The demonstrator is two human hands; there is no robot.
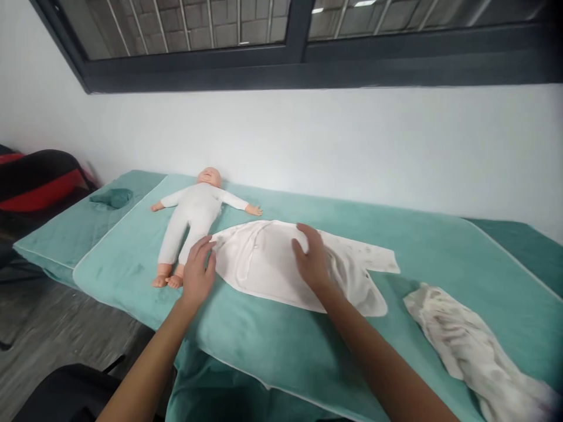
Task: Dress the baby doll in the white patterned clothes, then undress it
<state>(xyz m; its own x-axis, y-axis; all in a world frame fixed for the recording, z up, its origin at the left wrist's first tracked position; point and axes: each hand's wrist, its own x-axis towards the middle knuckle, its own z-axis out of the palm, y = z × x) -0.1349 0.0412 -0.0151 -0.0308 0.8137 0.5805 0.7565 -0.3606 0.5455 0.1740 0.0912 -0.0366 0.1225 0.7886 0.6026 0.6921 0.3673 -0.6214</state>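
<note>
A white baby top lies spread on the green bed cover, one sleeve stretching off to the right. My left hand is at its left end, thumb and fingers apart, the fingertips at the cloth's edge. Over the middle of the top is my right hand, its thumb held away from the fingers; whether it presses on the cloth I cannot tell. Just beyond my left hand a baby doll in a white body suit lies on its back, arms spread, feet towards me.
A crumpled white patterned cloth lies on the right of the green-covered bed. The bed has a face hole at its left end. Behind it rises a white wall. Black and red chairs stand at the left.
</note>
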